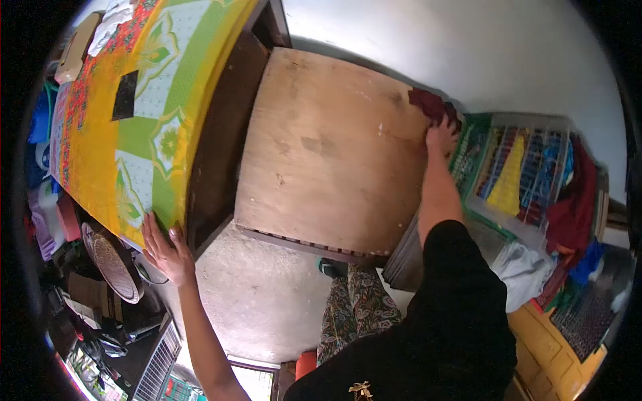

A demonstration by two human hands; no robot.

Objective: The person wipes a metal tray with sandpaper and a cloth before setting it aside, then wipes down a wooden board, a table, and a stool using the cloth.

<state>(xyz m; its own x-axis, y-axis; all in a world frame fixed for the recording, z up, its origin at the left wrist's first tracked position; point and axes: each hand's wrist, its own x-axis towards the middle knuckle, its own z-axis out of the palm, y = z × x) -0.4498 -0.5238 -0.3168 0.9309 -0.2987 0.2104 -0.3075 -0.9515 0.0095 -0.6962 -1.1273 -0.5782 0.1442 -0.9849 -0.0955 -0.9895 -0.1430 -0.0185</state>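
The right hand (443, 136) was stretched toward twelve o'clock, fingers part-spread on the maroon cloth (425, 103) at two o'clock on the board (321, 167); grip couldn't be told. Lengthwise, the cloth was angled ten-to-four. The left hand (168, 255) was laid open on the tablecloth (175, 194).

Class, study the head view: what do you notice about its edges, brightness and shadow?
Head view: dark rounded corners and the bowed edges of the board suggest a wide lens; head view: the wall is pale and bright, while the table side below the tablecloth looks dark and shaded.
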